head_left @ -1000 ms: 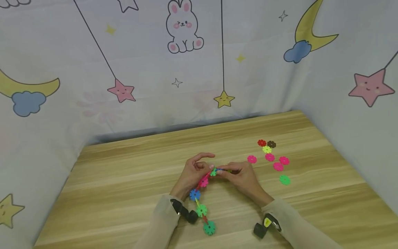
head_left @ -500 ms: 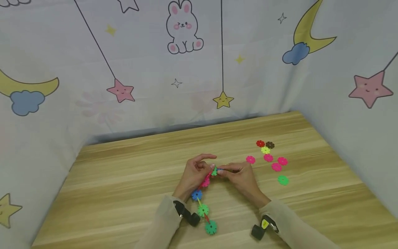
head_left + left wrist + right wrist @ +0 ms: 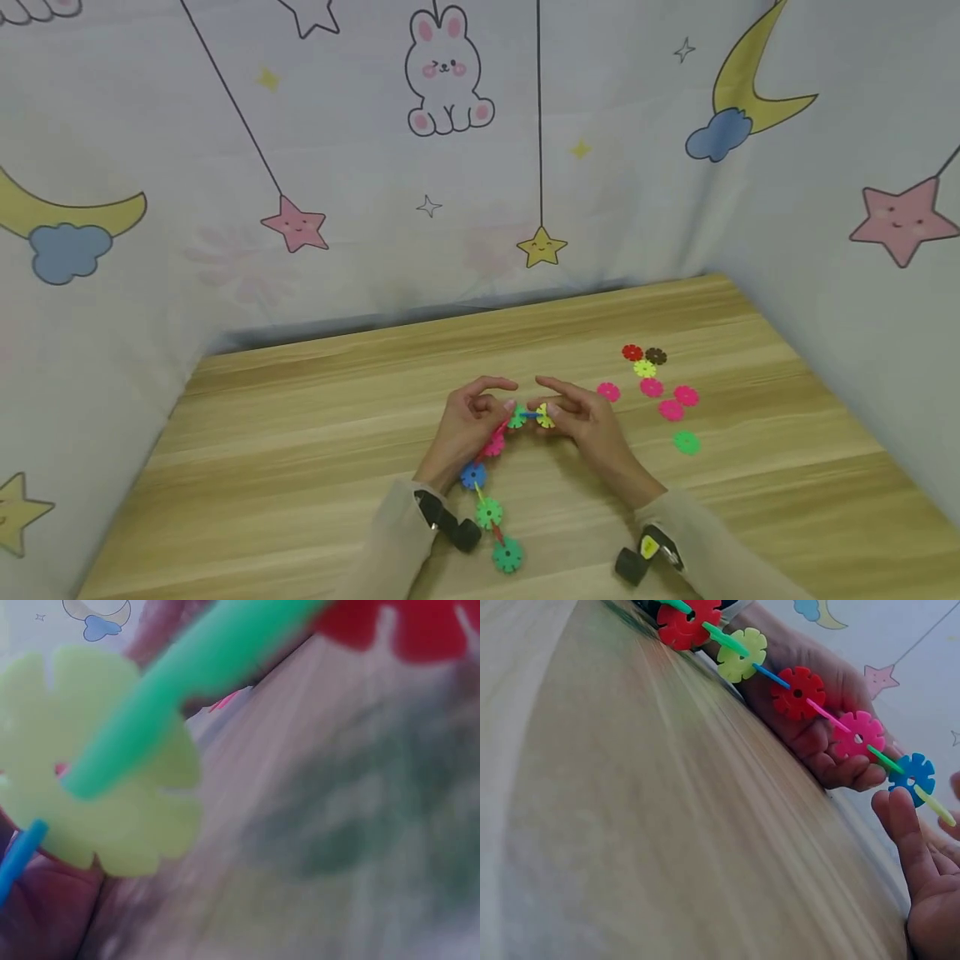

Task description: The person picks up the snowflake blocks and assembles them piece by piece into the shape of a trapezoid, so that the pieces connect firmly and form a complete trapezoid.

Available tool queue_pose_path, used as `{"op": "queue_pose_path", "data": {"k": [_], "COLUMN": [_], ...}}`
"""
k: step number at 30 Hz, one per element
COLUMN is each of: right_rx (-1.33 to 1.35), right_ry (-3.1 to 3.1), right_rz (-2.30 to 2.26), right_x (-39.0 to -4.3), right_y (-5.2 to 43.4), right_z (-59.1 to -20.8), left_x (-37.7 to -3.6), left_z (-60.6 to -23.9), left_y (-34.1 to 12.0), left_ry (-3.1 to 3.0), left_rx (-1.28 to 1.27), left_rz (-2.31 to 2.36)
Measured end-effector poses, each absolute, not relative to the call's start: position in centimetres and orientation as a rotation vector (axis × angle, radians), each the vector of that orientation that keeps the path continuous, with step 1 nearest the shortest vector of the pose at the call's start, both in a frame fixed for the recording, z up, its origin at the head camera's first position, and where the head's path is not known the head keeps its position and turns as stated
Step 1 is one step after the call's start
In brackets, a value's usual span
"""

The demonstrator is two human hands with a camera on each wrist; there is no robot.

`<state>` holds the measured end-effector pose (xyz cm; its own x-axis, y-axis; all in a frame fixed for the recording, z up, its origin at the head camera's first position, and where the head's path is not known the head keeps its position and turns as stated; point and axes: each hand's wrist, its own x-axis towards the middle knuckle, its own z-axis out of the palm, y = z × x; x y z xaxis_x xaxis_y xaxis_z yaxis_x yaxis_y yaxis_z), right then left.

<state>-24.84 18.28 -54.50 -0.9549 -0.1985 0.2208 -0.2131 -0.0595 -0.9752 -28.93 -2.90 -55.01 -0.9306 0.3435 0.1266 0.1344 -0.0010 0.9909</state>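
Observation:
A chain of interlocked notched plastic discs curves between the hands in the head view. Its lower end is a dark green disc (image 3: 507, 554), then a lighter green disc (image 3: 489, 512), a blue disc (image 3: 473, 475) and a pink disc (image 3: 493, 444), with edge-on discs linking them. My left hand (image 3: 467, 429) pinches the chain beside a green disc (image 3: 517, 417). At the upper end, my right hand (image 3: 588, 429) pinches a yellow disc (image 3: 544, 415), its index finger raised. Between the hands shows an edge-on blue disc (image 3: 530, 415). The right wrist view shows the chain crossing the left palm, including a red disc (image 3: 798, 694).
Loose discs lie to the right on the wooden table (image 3: 315, 433): a red disc (image 3: 632, 352), a brown disc (image 3: 656, 356), a yellow one, several pink ones and a green disc (image 3: 687, 442). A printed curtain (image 3: 360, 150) stands behind and beside the table.
My right fingers have shifted from the blue disc to the yellow disc, and the index finger has lifted. Both discs now show more. My left hand keeps its pinch, and the loose discs stay put.

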Motion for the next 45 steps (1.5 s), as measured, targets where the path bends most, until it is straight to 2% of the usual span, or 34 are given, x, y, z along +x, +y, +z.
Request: {"op": "queue_pose_path", "data": {"k": [5, 18, 30, 45], "right_rx": [0.353, 0.315, 0.205, 0.315], "right_ry": [-2.221, -2.232, -2.224, -2.128], "right_rz": [2.190, 2.105, 2.171, 2.222], "right_x": [-24.64, -24.77, -24.49, -24.61], "right_y": [18.52, 17.77, 17.66, 17.93], "right_z": [-54.29, -54.37, -53.95, -54.28], "left_x": [-28.72, -28.73, -28.78, -28.94], "left_z": [-55.10, -54.85, -54.82, -54.88], "left_y": [-2.68, -2.42, -2.51, -2.87], "left_ry": [2.115, 2.172, 2.151, 2.134], "left_rx": [0.506, 0.583, 0.551, 0.517], "left_rz": [2.049, 2.044, 2.024, 2.026]}}
